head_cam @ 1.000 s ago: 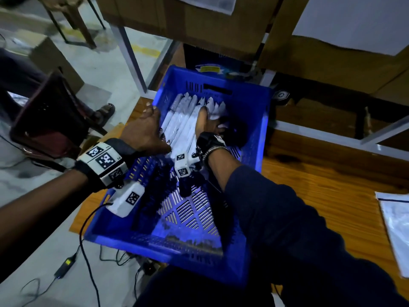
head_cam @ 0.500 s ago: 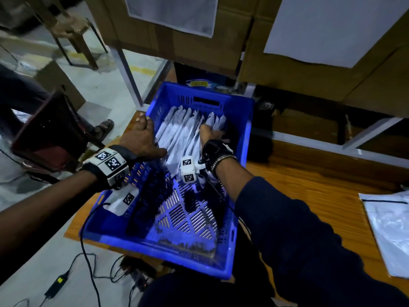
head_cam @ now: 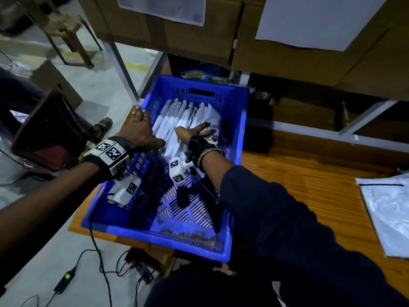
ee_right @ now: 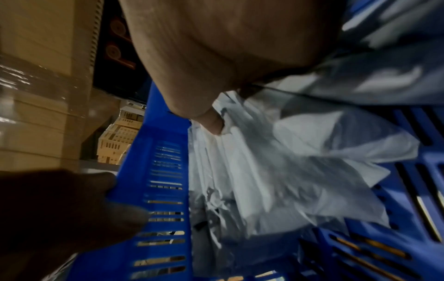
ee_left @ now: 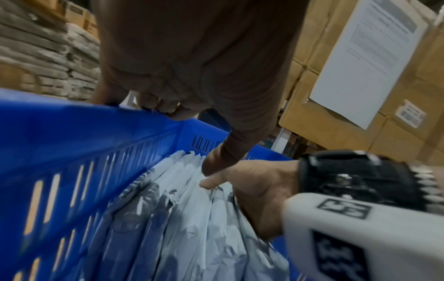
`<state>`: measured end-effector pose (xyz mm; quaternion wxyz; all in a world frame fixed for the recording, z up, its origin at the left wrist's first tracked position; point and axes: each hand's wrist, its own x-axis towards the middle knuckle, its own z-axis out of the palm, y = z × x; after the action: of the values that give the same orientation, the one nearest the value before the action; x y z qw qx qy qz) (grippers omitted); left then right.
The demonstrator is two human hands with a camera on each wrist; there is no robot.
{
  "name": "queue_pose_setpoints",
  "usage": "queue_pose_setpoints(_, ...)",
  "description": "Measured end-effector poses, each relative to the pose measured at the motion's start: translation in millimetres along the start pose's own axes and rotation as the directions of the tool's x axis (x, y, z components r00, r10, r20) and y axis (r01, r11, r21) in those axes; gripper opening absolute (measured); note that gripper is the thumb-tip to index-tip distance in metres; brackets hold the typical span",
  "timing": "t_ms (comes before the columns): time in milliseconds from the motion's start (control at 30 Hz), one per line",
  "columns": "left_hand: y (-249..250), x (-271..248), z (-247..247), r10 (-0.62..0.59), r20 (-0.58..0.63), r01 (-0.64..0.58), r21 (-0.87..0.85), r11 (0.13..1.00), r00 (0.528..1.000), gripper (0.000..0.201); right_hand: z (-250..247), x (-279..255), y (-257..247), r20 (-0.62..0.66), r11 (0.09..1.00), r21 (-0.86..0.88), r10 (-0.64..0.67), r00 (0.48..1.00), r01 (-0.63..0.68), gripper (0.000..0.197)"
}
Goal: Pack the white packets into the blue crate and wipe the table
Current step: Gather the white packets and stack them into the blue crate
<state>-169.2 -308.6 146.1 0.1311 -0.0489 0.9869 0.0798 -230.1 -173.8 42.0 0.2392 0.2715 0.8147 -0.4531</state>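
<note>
The blue crate (head_cam: 242, 134) stands on the left end of the wooden table. Several white packets (head_cam: 179, 117) stand on edge in its far half, leaning left. My left hand (head_cam: 141, 127) grips the crate's left rim, fingers outside and thumb inside by the packets. In the left wrist view the left hand's fingers (ee_left: 168, 111) hook over the crate's rim (ee_left: 96, 121). My right hand (head_cam: 197, 131) lies with fingers spread on the right side of the packets and presses them. The right wrist view shows its thumb (ee_right: 212, 124) against the packets (ee_right: 264, 171).
A white plastic bag (head_cam: 389, 209) lies on the table (head_cam: 309, 173) at the right. Cardboard boxes (head_cam: 172, 36) and a metal frame stand behind the crate. A dark red chair (head_cam: 44, 134) stands to the left. Cables and a power strip (head_cam: 143, 271) lie on the floor.
My right hand has turned from standing edge-on against the packets to lying spread across their right side. The left hand stays on the rim. The head view has shifted slightly.
</note>
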Motion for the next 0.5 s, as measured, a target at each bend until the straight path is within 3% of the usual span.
queue_pose_setpoints(133,7,-3,-6,-0.043,0.003,0.043,-0.059,0.997,0.999,0.109,-9,7,-6,0.016,0.998,0.022,0.052,0.999,-0.052,0.141)
queue_pose_setpoints(267,23,-8,-16,-0.094,-0.003,0.093,-0.131,0.987,0.996,0.092,-46,-10,-1,0.073,0.999,0.000,-0.040,0.997,0.040,0.126)
queue_pose_setpoints(333,40,-14,-23,-0.107,-0.005,0.105,-0.163,0.981,0.994,0.088,-74,-18,1,0.129,0.987,0.049,-0.158,0.979,0.153,0.106)
queue_pose_setpoints(400,65,-22,-27,-0.081,-0.006,0.077,-0.209,0.975,0.997,0.091,-107,-27,2,0.189,0.963,0.117,-0.263,0.946,0.244,0.072)
queue_pose_setpoints(500,115,-38,-28,0.000,-0.020,-0.006,-0.275,0.961,1.000,0.089,-158,-39,5,0.155,0.898,0.124,-0.439,0.885,0.423,0.014)
